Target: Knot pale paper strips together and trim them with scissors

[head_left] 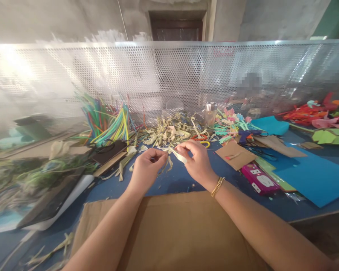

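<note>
My left hand point(147, 167) and my right hand point(196, 160) are raised over the blue table point(175, 180), fingers pinched closed. Between them they hold a pale dried leaf strip point(177, 155), folded at the right end, with loose ends hanging below the left fingers. A gold bracelet point(217, 187) sits on my right wrist. Just behind the hands lies a heap of pale dried leaf pieces point(169, 133).
A brown cardboard sheet point(169, 229) lies under my forearms. Colourful straws point(107, 120) stand at the left, a glass jar point(210, 113) and paper flowers point(231, 122) behind, blue paper point(307, 173), a pink box point(260, 178) at the right. A perforated metal screen point(169, 71) closes the back.
</note>
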`<state>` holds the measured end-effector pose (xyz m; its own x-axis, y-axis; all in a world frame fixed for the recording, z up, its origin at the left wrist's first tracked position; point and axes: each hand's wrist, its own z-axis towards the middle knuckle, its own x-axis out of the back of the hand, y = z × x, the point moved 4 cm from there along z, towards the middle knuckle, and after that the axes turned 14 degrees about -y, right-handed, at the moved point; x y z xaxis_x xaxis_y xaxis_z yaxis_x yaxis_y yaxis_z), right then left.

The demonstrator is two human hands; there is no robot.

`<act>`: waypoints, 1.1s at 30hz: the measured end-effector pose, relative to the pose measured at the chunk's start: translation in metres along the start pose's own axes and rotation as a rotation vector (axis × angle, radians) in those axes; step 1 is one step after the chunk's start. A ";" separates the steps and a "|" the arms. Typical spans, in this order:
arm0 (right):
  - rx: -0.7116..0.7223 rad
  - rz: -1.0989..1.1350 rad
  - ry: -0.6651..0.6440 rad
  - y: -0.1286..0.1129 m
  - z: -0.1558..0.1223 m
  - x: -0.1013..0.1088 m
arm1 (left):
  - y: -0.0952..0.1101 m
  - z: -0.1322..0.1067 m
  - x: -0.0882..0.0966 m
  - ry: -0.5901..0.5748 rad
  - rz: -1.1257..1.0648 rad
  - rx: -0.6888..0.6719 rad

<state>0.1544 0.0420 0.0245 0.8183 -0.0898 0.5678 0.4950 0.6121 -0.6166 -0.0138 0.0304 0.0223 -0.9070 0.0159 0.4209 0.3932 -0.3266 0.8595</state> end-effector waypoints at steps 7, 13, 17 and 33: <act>-0.075 0.166 -0.009 0.009 0.003 0.000 | 0.008 -0.001 -0.002 0.038 0.257 -0.198; -0.091 0.193 -0.023 0.006 0.002 0.000 | 0.006 -0.001 0.000 0.047 0.232 -0.178; -0.140 0.270 -0.084 0.004 0.001 -0.004 | 0.005 -0.002 -0.001 0.029 0.306 -0.185; -0.046 0.276 -0.127 0.006 0.002 -0.012 | 0.003 0.000 -0.007 -0.034 0.467 -0.245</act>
<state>0.1474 0.0479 0.0150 0.8821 0.1757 0.4371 0.2741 0.5631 -0.7796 -0.0058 0.0289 0.0219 -0.6364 -0.1548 0.7556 0.7037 -0.5176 0.4867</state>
